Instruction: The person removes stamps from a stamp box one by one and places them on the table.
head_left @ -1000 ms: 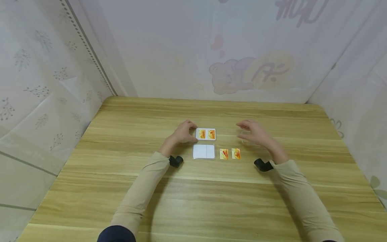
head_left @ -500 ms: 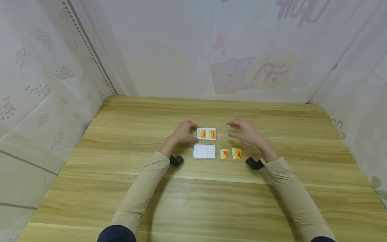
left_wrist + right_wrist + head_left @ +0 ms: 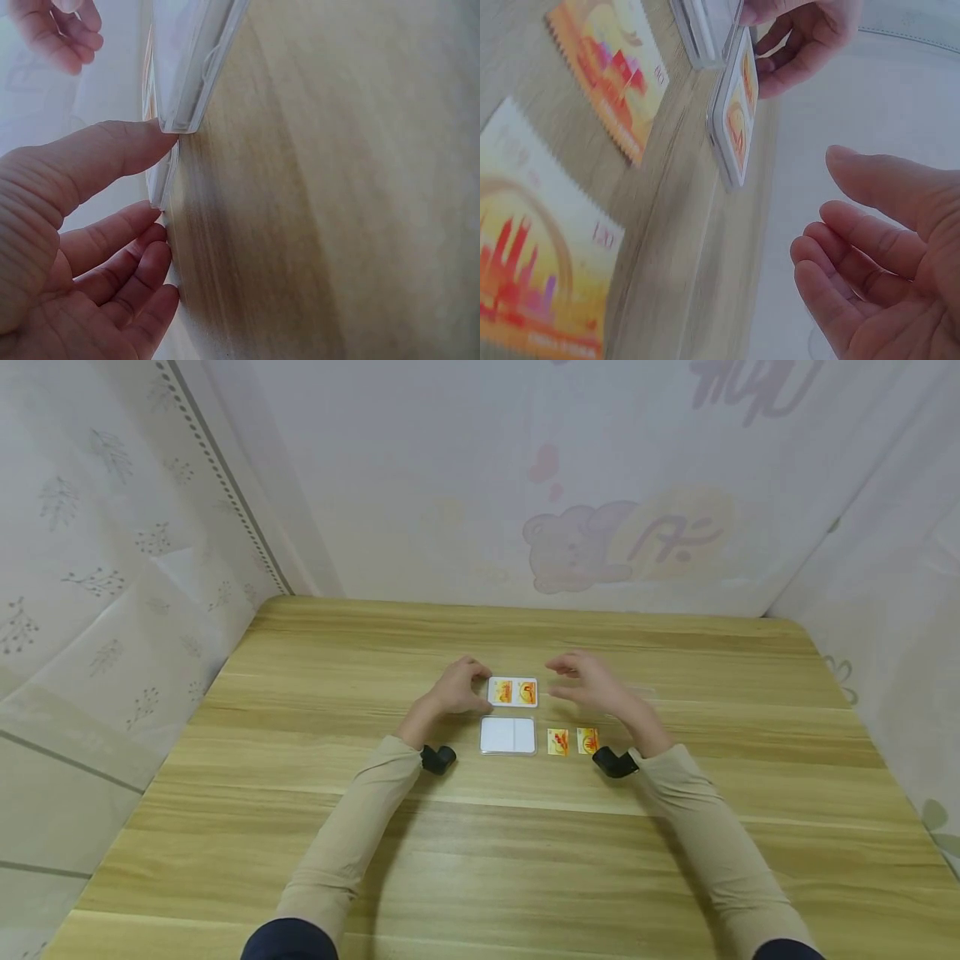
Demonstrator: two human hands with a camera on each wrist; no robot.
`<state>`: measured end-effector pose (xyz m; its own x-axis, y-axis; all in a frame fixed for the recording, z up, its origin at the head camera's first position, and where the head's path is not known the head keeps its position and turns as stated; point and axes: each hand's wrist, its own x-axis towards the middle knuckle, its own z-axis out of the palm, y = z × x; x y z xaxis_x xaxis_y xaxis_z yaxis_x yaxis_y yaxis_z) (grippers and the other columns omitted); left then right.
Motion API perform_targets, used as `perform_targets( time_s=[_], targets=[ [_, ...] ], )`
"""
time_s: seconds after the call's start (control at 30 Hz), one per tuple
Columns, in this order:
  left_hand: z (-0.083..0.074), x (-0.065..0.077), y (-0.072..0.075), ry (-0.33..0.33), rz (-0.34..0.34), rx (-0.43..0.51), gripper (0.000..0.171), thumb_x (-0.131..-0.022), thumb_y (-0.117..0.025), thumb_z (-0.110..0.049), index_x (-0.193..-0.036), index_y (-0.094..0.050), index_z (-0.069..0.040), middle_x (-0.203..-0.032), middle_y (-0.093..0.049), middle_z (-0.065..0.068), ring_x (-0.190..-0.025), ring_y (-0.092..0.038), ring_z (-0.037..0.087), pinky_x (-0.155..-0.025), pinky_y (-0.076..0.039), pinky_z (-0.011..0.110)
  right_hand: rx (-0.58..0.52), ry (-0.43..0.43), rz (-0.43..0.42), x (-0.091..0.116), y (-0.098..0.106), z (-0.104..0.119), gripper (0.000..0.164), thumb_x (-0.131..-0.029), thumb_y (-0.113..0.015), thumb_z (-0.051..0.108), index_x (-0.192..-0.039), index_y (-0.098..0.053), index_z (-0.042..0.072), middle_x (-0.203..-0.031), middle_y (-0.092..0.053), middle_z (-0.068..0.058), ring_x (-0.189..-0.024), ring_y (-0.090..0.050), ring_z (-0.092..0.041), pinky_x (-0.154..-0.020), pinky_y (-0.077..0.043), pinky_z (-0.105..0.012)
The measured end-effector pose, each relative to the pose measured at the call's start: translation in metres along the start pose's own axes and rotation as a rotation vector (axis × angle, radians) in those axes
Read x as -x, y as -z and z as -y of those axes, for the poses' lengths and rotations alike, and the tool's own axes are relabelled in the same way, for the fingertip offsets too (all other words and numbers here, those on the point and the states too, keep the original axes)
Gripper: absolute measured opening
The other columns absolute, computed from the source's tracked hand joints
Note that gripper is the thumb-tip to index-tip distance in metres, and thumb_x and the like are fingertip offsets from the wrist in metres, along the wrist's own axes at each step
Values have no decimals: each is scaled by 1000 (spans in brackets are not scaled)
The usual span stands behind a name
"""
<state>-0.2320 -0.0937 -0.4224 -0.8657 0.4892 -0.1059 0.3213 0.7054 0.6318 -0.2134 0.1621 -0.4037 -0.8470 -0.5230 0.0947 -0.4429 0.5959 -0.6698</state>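
My left hand point(image 3: 455, 687) holds the left end of a flat stamp case point(image 3: 513, 692) with two orange-yellow stamps in it. Thumb and index finger sit at its two left corners, as the left wrist view shows. Just in front lies a second case point(image 3: 507, 736), white inside with a dividing line and no stamp. Two loose stamps, one with a red building point(image 3: 615, 75) and one with red towers point(image 3: 540, 255), lie to its right. Above the table, right of the stamp case, my right hand point(image 3: 592, 683) hovers with loosely bent fingers and nothing in them.
A faint clear plastic cover point(image 3: 643, 695) lies on the wooden table point(image 3: 480, 843), partly behind the right wrist. Black wrist cameras point(image 3: 615, 763) hang low near the tabletop, the right one beside the loose stamps. Printed curtains point(image 3: 420, 485) enclose the table's back and sides.
My right hand has moved left, from over the clear cover toward the filled stamp case, uncovering part of the cover. The left hand and the cases have stayed in place.
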Motion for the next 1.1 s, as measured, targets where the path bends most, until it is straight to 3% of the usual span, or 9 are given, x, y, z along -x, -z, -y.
perform_targets(
  time_s=[0.63,1.1],
  targets=[
    [1,0,0,12,0,10,55,-73,-78,-12,-120,-57,6,-123,-50,18,-118,-45,32,-103,-35,41,-78,-43,-10,-14,-23,7,34,-83,-66,0,-114,-58,-13,-109,-57,-25,-101,-54,-35,-91,-46,-44],
    [1,0,-1,12,2,21,55,-74,-78,-12,-121,-56,6,-123,-50,18,-119,-45,31,-104,-34,40,-4,-135,16,-23,-29,11,27,-85,-65,3,-109,-61,-9,-102,-61,-20,-92,-57,-29,-83,-48,-39]
  ],
)
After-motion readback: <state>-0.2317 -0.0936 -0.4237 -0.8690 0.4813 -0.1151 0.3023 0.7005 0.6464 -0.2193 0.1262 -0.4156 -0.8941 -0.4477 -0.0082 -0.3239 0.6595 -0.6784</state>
